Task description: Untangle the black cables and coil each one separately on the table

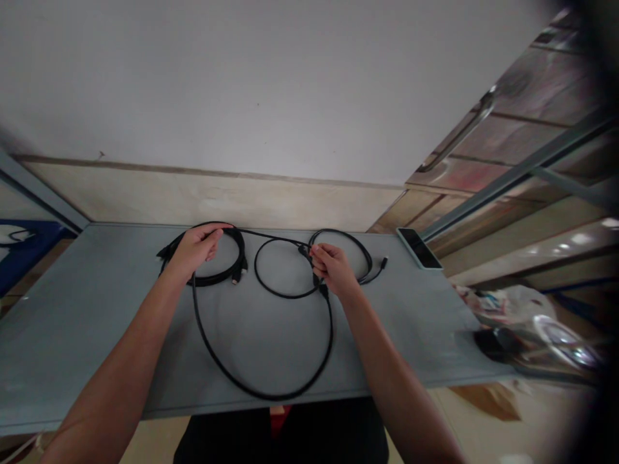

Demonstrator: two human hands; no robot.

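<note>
A black cable (264, 394) curves in a wide loop over the grey table, its lower part near the front edge. My left hand (199, 246) is closed on this cable, above a coiled black cable (240, 248) with plugs (236, 277) lying at its right side. My right hand (331, 265) pinches the cable too, and a stretch of it runs between both hands. Thinner black cable loops (285, 296) lie around my right hand, with one small connector (383, 263) to the right. A black plug (324, 290) shows just below my right fingers.
The grey table (97, 322) stands against a wall (242, 96). A phone (420, 249) lies at its back right corner. Grey metal frame posts (512, 180) rise at both ends. Beyond the right end are bags and a shiny round object (565, 341), blurred.
</note>
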